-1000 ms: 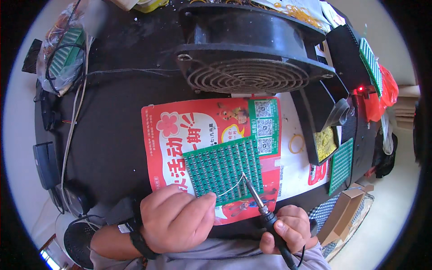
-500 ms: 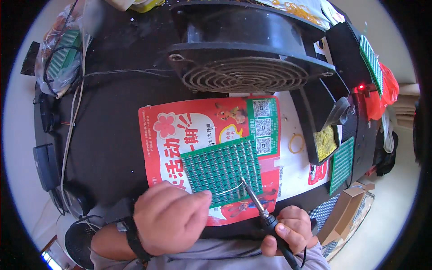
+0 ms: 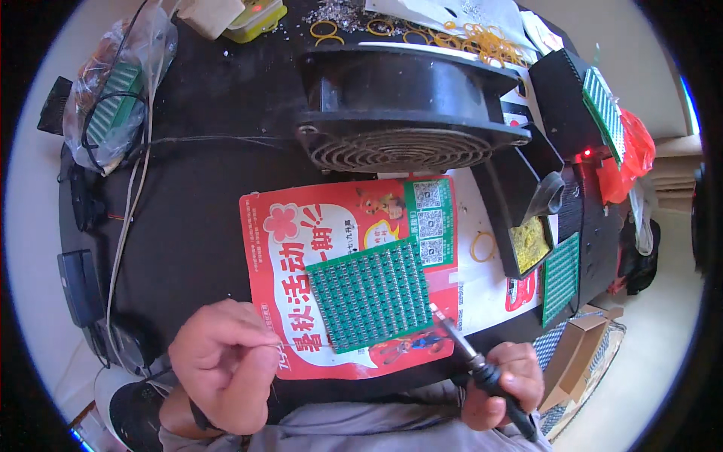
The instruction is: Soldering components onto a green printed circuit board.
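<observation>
Beside the green circuit board (image 3: 370,297), my right grip (image 3: 520,378) holds a soldering iron (image 3: 477,362) (my left grip (image 3: 226,360) pinches thin wire (image 3: 277,345), apparently) and could, drifting inward, scorch the board.

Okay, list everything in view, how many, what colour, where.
Printed sheet: one, mostly red, centre
Circuit board: one, green, on it
Other boards: three or more, green, right and upper left
Fan: one, black, beyond sheet
Soldering iron: one, black and silver, lower right
Sponge-like pad: one, yellow, right
Rubber bands: many, amber, mostly top
Red bag: one, red, far right
Carton: one, brown, lower right
Table: one, black, underneath
Left hand: one, bare, pinching thin wire
Right hand: one, bare, gripping iron
</observation>
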